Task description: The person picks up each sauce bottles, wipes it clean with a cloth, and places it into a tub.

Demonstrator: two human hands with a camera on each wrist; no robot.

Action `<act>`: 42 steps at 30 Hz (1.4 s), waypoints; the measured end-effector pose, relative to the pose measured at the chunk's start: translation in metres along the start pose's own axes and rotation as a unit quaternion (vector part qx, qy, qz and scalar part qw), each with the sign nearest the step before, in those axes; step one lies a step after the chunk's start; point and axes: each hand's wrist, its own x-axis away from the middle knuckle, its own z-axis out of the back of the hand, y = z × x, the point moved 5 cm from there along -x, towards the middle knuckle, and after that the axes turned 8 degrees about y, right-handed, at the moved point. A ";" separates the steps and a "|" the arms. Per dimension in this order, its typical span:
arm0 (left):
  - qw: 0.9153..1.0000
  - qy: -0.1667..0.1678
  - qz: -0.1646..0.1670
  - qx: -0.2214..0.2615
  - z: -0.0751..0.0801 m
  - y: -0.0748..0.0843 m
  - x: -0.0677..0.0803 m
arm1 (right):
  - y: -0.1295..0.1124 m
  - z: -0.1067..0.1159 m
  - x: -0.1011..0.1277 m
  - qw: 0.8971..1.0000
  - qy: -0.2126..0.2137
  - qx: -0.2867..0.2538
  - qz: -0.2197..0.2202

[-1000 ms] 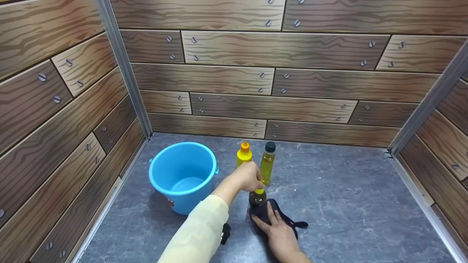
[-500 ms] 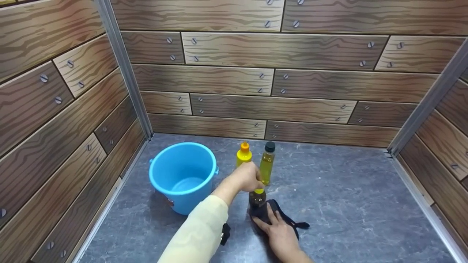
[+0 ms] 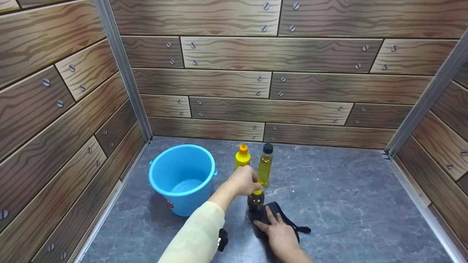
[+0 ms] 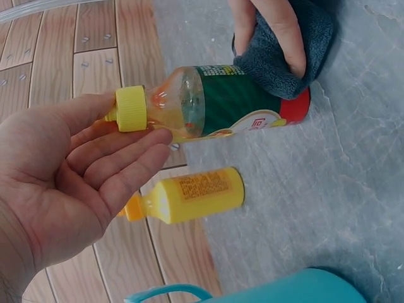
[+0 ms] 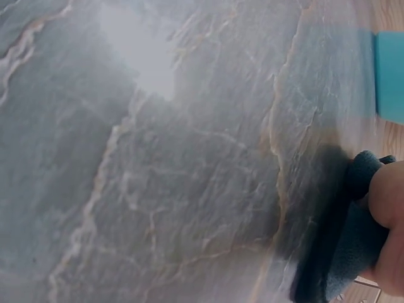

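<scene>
A sauce bottle (image 4: 221, 104) with a yellow cap, green label and red base stands upright on the floor. My left hand (image 3: 243, 180) reaches over from the left and pinches its yellow cap (image 4: 131, 108) between thumb and fingers; the other fingers extend beside the neck. My right hand (image 3: 281, 233) holds a dark blue-grey cloth (image 4: 287, 47) against the bottle's lower side, with a finger and thumb pressing into the folds. In the right wrist view, only part of that hand (image 5: 388, 214) shows, with the bunched cloth (image 5: 356, 243) beneath it.
A blue bucket (image 3: 182, 151) stands to the left. Behind my left hand are a yellow bottle (image 3: 242, 157) with an orange cap and a clear bottle (image 3: 265, 168) of yellowish liquid with a dark cap. Wood-patterned walls (image 3: 234, 84) enclose the grey floor (image 3: 351, 204).
The head view has tilted up slightly. My right hand and the cloth have shifted a little rightward and nearer relative to the bottle. My left hand stays on the cap.
</scene>
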 end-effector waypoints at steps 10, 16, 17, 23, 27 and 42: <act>1.000 0.000 -0.005 0.026 -0.008 -0.007 -0.002 | 0.012 -0.004 -0.001 0.996 -0.072 -0.010 -0.058; 0.999 0.009 -0.018 0.038 -0.010 -0.009 -0.003 | 0.019 -0.005 0.001 0.992 -0.095 -0.016 -0.085; 0.999 0.011 -0.019 0.041 -0.010 -0.009 -0.003 | 0.021 -0.005 0.001 0.991 -0.097 -0.015 -0.090; 0.999 0.016 -0.018 0.043 -0.010 -0.010 -0.004 | 0.029 -0.003 0.004 0.989 -0.092 0.000 -0.117; 0.999 0.017 -0.024 0.039 -0.009 -0.008 -0.004 | 0.035 0.004 0.008 0.990 -0.061 0.008 -0.129; 0.998 0.020 -0.015 0.053 -0.003 -0.006 -0.003 | 0.043 0.029 0.020 0.992 0.049 -0.038 -0.108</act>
